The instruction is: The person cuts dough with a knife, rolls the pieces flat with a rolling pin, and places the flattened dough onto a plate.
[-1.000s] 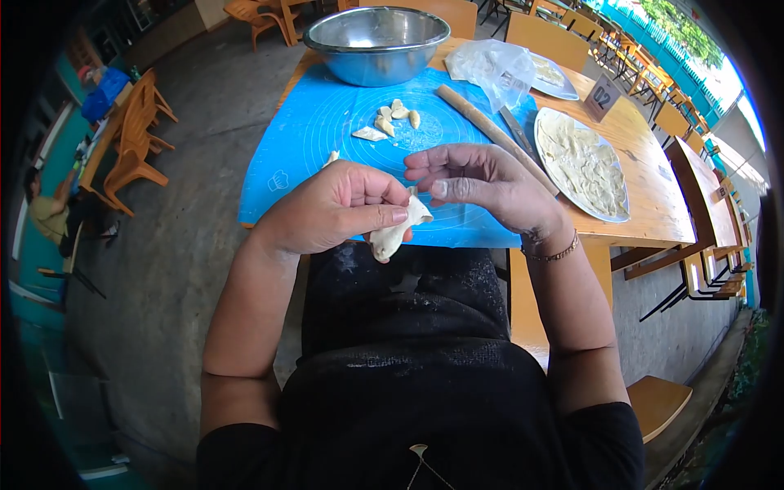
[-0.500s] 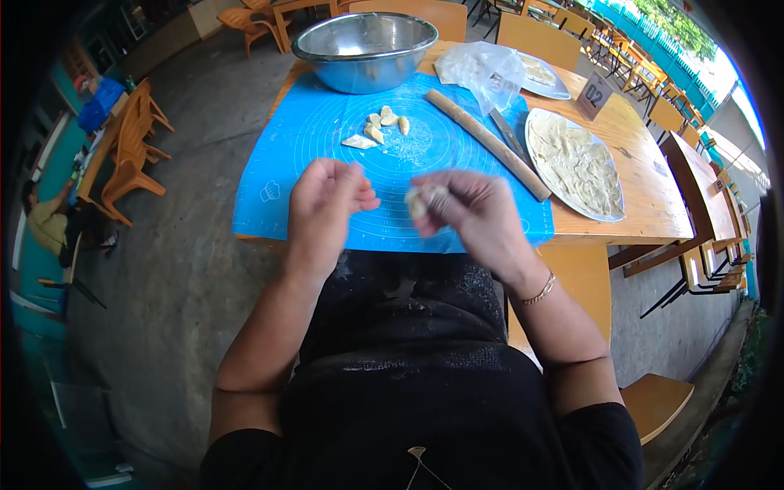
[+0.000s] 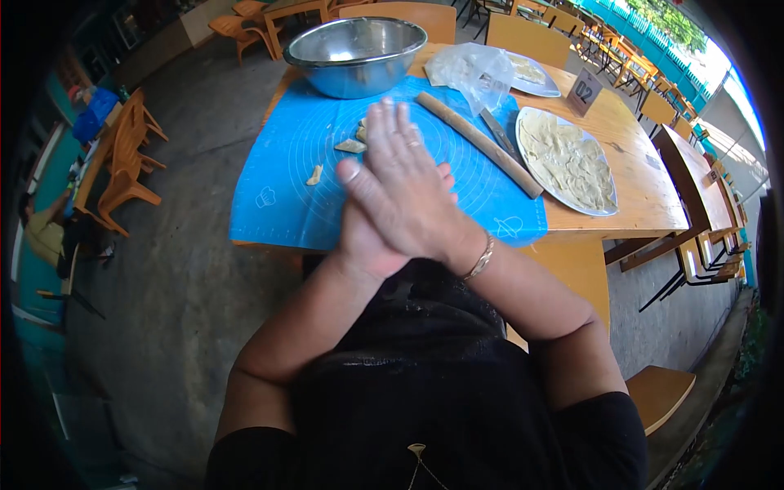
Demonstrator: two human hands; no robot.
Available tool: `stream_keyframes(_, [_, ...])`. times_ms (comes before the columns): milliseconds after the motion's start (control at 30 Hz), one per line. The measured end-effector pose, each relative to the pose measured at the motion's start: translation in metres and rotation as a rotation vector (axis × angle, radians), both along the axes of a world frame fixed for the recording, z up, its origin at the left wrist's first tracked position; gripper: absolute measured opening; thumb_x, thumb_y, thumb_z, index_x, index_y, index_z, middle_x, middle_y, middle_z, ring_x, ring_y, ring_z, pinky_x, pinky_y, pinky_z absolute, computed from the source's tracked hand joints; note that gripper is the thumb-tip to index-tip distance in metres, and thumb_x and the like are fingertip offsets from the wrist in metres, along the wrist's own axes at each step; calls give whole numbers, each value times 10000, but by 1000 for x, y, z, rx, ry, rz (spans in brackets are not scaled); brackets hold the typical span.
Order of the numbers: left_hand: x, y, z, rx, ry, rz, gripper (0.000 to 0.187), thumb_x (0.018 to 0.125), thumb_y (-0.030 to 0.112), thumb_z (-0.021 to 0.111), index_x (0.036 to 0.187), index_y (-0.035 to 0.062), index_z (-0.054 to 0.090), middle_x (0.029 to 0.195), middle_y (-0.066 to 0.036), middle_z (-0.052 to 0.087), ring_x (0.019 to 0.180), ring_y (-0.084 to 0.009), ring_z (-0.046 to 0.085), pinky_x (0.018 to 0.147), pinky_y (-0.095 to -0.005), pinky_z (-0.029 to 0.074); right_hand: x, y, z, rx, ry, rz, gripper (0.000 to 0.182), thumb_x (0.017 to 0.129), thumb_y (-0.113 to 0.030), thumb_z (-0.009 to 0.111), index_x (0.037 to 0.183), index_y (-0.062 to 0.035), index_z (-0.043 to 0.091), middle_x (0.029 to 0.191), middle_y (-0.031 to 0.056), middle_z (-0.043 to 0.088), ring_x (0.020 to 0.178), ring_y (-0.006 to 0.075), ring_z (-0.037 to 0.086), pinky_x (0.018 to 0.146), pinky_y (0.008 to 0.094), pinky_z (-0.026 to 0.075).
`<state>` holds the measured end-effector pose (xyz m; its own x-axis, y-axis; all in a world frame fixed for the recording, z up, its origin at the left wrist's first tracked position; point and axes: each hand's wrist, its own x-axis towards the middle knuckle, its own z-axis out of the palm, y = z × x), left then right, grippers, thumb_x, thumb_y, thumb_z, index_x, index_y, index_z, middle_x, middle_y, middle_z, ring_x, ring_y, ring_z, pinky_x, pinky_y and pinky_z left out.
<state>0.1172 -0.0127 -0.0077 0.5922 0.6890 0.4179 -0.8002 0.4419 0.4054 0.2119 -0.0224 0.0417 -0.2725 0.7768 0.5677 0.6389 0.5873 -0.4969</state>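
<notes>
Right hand (image 3: 400, 180) pressed flat over left hand (image 3: 367, 237), palms together, fingers straight; whatever lies between them hidden, so impossible to tell. Held above near edge of blue mat (image 3: 278, 180) on wooden tabletop (image 3: 637, 196). Just beyond fingertips, small dough pieces (image 3: 351, 145); one more scrap (image 3: 314, 175) off to the left. Further out: rolling pin (image 3: 478, 143) lying diagonally, steel bowl (image 3: 355, 55), plate of flat dough sheets (image 3: 567, 159), plastic bag (image 3: 474, 69).

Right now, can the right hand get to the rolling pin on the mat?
Probably yes. The right hand lies flat over the left hand, above the blue mat. The rolling pin lies just beyond it, with nothing between.
</notes>
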Motion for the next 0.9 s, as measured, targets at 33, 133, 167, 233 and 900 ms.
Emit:
stream_keyframes(33, [-9, 12, -1, 10, -1, -2, 665, 1074, 472, 208, 1584, 50, 144, 1634, -179, 202, 1512, -343, 195, 1229, -499, 172, -8, -5, -1, 100, -32, 88, 912, 984, -566, 428, 1442, 204, 260, 1501, 428, 265, 1447, 559, 188, 1204, 552, 155])
stream_keyframes(133, [-22, 22, 3, 309, 201, 158, 640, 1071, 499, 206, 1585, 119, 186, 1638, -95, 221, 1500, -264, 247, 1222, -489, 206, -12, -18, -5, 254, -61, 240, 944, 946, -597, 478, 1455, 172, 280, 1503, 417, 276, 1449, 547, 204, 1200, 566, 154])
stream_keyframes(167, [-20, 11, 11, 189, 183, 159, 637, 1070, 499, 208, 1583, 120, 191, 1637, -95, 224, 1499, -265, 249, 1223, -488, 206, -4, -14, -3, 292, -164, 187, 892, 964, -576, 463, 1491, 116, 267, 1540, 379, 240, 1462, 539, 173, 1202, 562, 135])
stream_keyframes(233, [-10, -11, 34, -43, 137, 166, 632, 1070, 497, 213, 1579, 123, 202, 1634, -94, 231, 1496, -266, 255, 1224, -486, 207, 8, 8, -1, 308, -243, 19, 786, 989, -526, 454, 1524, 26, 291, 1572, 343, 219, 1467, 543, 155, 1196, 588, 121])
stream_keyframes(900, [-35, 23, 28, 243, 1183, 666, 225, 993, 71, 514, 1146, -25, 649, 1106, -143, 684, 956, -265, 681, 871, -429, 564, 62, 42, -12, 315, -366, -314, 558, 963, -457, 564, 1309, -23, 622, 1403, 297, 497, 1374, 484, 386, 1133, 581, 289])
